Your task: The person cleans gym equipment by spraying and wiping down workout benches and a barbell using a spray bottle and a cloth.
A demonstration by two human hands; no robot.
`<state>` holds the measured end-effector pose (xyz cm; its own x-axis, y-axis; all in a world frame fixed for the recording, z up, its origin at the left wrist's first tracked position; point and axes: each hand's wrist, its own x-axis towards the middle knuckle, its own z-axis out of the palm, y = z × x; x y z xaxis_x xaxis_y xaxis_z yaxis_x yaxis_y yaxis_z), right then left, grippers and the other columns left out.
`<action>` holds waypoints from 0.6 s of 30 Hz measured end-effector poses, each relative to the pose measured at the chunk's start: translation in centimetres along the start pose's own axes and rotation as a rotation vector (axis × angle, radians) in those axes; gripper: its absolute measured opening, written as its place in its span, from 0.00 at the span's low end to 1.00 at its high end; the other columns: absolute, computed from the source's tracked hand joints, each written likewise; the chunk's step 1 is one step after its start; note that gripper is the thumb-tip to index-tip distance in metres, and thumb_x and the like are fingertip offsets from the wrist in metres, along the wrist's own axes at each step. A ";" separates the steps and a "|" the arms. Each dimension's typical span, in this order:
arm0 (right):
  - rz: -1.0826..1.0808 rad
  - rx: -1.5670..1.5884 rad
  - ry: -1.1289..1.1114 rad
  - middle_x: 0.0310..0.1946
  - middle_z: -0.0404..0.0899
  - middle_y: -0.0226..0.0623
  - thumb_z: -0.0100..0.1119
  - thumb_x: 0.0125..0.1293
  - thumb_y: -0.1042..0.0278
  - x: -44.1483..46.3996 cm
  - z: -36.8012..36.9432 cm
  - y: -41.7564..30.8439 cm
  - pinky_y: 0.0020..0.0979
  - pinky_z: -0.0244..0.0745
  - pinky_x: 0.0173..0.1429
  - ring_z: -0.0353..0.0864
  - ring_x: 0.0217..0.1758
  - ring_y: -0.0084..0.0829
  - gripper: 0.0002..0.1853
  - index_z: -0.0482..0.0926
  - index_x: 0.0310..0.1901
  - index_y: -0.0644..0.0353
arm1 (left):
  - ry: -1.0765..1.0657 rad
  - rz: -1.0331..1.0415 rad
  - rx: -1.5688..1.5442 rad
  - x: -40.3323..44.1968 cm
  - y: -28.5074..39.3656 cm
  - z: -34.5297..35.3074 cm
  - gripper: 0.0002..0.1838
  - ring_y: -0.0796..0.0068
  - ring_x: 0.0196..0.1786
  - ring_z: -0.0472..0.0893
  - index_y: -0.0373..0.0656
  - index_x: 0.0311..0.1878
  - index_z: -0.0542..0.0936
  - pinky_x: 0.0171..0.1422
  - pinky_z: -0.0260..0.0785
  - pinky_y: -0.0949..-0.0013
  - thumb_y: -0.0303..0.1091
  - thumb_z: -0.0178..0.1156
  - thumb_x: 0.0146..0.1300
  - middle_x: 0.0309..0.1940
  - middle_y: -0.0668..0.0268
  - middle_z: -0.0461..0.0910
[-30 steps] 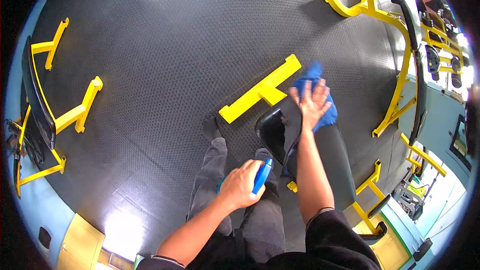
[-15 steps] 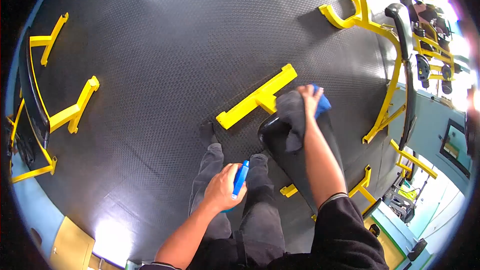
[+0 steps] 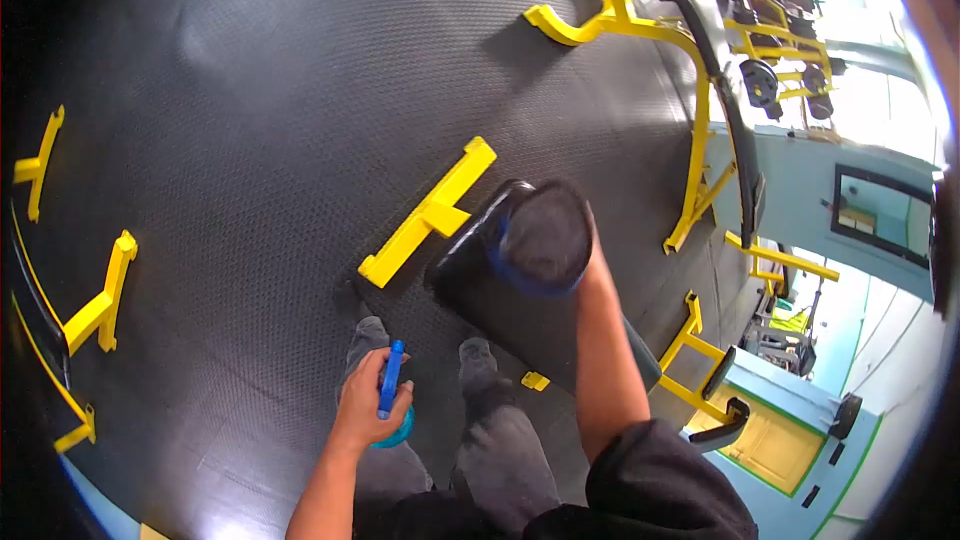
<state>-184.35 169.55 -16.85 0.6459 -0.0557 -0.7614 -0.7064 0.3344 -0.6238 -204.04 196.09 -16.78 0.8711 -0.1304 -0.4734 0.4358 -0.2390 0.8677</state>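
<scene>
My left hand (image 3: 362,402) is wrapped round a spray bottle, whose blue trigger head (image 3: 391,380) points up and whose teal body (image 3: 398,432) shows below the fingers. A dark grey and blue cloth (image 3: 545,240), smeared by motion, is at the far end of a black padded bench (image 3: 530,320). Behind that cloth my right hand (image 3: 590,260) is mostly hidden, its wrist reaching in from the right and gripping the fabric. Whether the cloth touches the pad or hangs just above it, I cannot tell.
The bench's yellow foot (image 3: 415,240) stands on the black textured floor mat (image 3: 270,190). Another yellow frame with black pads (image 3: 700,90) rises at the upper right. More yellow frames (image 3: 105,305) stand on the left. A dark-framed mirror (image 3: 885,215) hangs on the right wall.
The view has turned, shifting the scene mostly left. The cloth, bunched under my right hand before, now spreads in front of it at the bench's end. My left hand keeps the spray bottle.
</scene>
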 end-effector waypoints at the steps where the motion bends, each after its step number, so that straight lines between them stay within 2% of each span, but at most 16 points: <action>1: -0.281 -0.272 -0.249 0.41 0.82 0.35 0.47 0.70 0.50 4.0 -2.3 -1.7 0.37 0.78 0.48 0.83 0.45 0.32 0.20 0.78 0.44 0.60 | -0.017 -0.010 -0.034 0.2 0.2 0.4 0.20 0.50 0.44 0.80 0.37 0.49 0.74 0.49 0.72 0.57 0.29 0.62 0.51 0.43 0.53 0.79; 2: -0.187 -0.484 -0.068 0.43 0.83 0.39 0.51 0.67 0.54 3.4 0.8 -5.3 0.38 0.77 0.51 0.82 0.49 0.38 0.17 0.78 0.45 0.59 | -0.011 -0.006 -0.028 0.5 0.7 1.0 0.20 0.51 0.43 0.80 0.37 0.49 0.74 0.49 0.72 0.58 0.29 0.63 0.51 0.43 0.53 0.79; 3: -0.700 -0.960 -0.022 0.44 0.83 0.41 0.56 0.61 0.59 6.7 -0.3 -4.4 0.37 0.76 0.52 0.82 0.49 0.42 0.14 0.79 0.46 0.55 | -0.027 0.005 -0.019 0.7 1.0 1.6 0.20 0.51 0.43 0.80 0.37 0.49 0.74 0.49 0.72 0.58 0.29 0.63 0.51 0.43 0.53 0.79; 4: -0.819 -1.263 0.093 0.48 0.81 0.43 0.58 0.58 0.60 7.9 0.0 -4.2 0.37 0.74 0.57 0.80 0.53 0.44 0.18 0.79 0.51 0.48 | -0.028 0.054 0.047 0.9 1.3 2.3 0.20 0.52 0.43 0.80 0.37 0.49 0.74 0.48 0.73 0.59 0.30 0.63 0.51 0.43 0.54 0.79; 5: -0.475 -1.362 0.137 0.52 0.79 0.46 0.51 0.60 0.67 9.1 0.6 -4.0 0.36 0.70 0.61 0.78 0.56 0.43 0.18 0.80 0.52 0.53 | -0.033 0.105 0.115 1.1 1.7 3.2 0.20 0.53 0.43 0.81 0.37 0.49 0.74 0.47 0.74 0.60 0.30 0.63 0.51 0.43 0.54 0.79; 6: -0.313 -1.475 0.157 0.52 0.79 0.48 0.50 0.61 0.59 12.7 -1.1 -1.8 0.38 0.68 0.63 0.77 0.58 0.44 0.21 0.79 0.54 0.52 | -0.072 -0.013 0.053 1.2 2.5 4.2 0.21 0.57 0.40 0.81 0.37 0.49 0.74 0.43 0.75 0.63 0.31 0.63 0.51 0.42 0.55 0.79; 7: -0.297 -1.584 0.135 0.54 0.78 0.46 0.39 0.64 0.57 14.7 -2.9 1.1 0.43 0.69 0.64 0.76 0.59 0.46 0.23 0.80 0.54 0.51 | -0.103 -0.004 0.072 1.4 3.2 5.3 0.21 0.57 0.40 0.81 0.37 0.49 0.74 0.43 0.75 0.63 0.31 0.63 0.51 0.42 0.55 0.79; 8: -0.122 -1.345 0.189 0.54 0.78 0.47 0.38 0.65 0.56 13.5 -3.1 0.9 0.43 0.69 0.65 0.76 0.59 0.47 0.24 0.79 0.54 0.56 | -0.129 -0.027 0.114 1.6 3.7 6.5 0.21 0.60 0.37 0.81 0.37 0.49 0.74 0.41 0.75 0.65 0.31 0.62 0.51 0.42 0.56 0.79; 10: -0.264 -1.296 0.145 0.51 0.79 0.53 0.36 0.65 0.56 11.5 -4.1 0.9 0.48 0.70 0.61 0.77 0.57 0.51 0.23 0.79 0.48 0.59 | -0.140 -0.054 0.154 1.8 4.2 9.7 0.20 0.66 0.30 0.80 0.37 0.48 0.74 0.39 0.74 0.67 0.31 0.61 0.51 0.41 0.58 0.79; 11: -0.470 -1.346 0.110 0.48 0.80 0.54 0.37 0.64 0.57 14.6 -6.4 3.9 0.48 0.71 0.59 0.78 0.54 0.52 0.22 0.79 0.46 0.60 | -0.178 -0.072 0.177 1.6 4.3 11.9 0.20 0.66 0.30 0.80 0.37 0.48 0.74 0.39 0.74 0.67 0.31 0.61 0.51 0.41 0.58 0.79; 12: -0.337 -1.181 0.189 0.46 0.81 0.53 0.38 0.64 0.58 12.1 -7.0 2.5 0.49 0.72 0.58 0.79 0.51 0.53 0.20 0.79 0.45 0.59 | -0.199 -0.096 0.201 1.5 4.3 14.0 0.20 0.67 0.30 0.80 0.37 0.48 0.75 0.38 0.74 0.67 0.31 0.62 0.50 0.40 0.58 0.79; 13: -0.344 -1.174 0.205 0.44 0.81 0.52 0.39 0.64 0.58 10.9 -8.9 2.5 0.50 0.73 0.54 0.80 0.49 0.53 0.19 0.79 0.44 0.58 | -0.215 -0.109 0.229 1.9 4.7 16.1 0.20 0.67 0.29 0.80 0.37 0.48 0.75 0.38 0.74 0.67 0.31 0.62 0.50 0.40 0.58 0.79; 15: -0.361 -1.160 0.215 0.42 0.82 0.51 0.40 0.64 0.59 8.0 -15.2 3.6 0.50 0.74 0.50 0.81 0.46 0.52 0.18 0.79 0.42 0.59 | -0.275 -0.092 0.287 2.2 5.8 21.0 0.19 0.68 0.29 0.80 0.38 0.48 0.75 0.38 0.74 0.67 0.30 0.62 0.51 0.39 0.59 0.79; 17: -0.455 -1.298 0.183 0.40 0.82 0.51 0.40 0.63 0.60 2.9 -23.7 3.9 0.50 0.74 0.47 0.81 0.45 0.51 0.18 0.79 0.42 0.60 | -0.386 -0.139 0.285 2.6 7.0 26.4 0.19 0.68 0.29 0.80 0.39 0.48 0.75 0.38 0.74 0.67 0.30 0.62 0.51 0.40 0.59 0.78; 18: -0.451 -1.330 0.211 0.39 0.83 0.50 0.41 0.63 0.61 2.5 -29.0 6.5 0.50 0.75 0.47 0.82 0.44 0.50 0.17 0.79 0.40 0.60 | -0.445 -0.093 0.289 2.9 7.9 29.2 0.19 0.67 0.29 0.81 0.39 0.48 0.75 0.39 0.74 0.67 0.30 0.62 0.51 0.40 0.59 0.78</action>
<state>-195.75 144.30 -27.91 0.9145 -0.0944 -0.3934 -0.2721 -0.8631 -0.4255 -204.71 165.70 -15.72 0.6243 -0.4768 -0.6188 0.3716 -0.5156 0.7721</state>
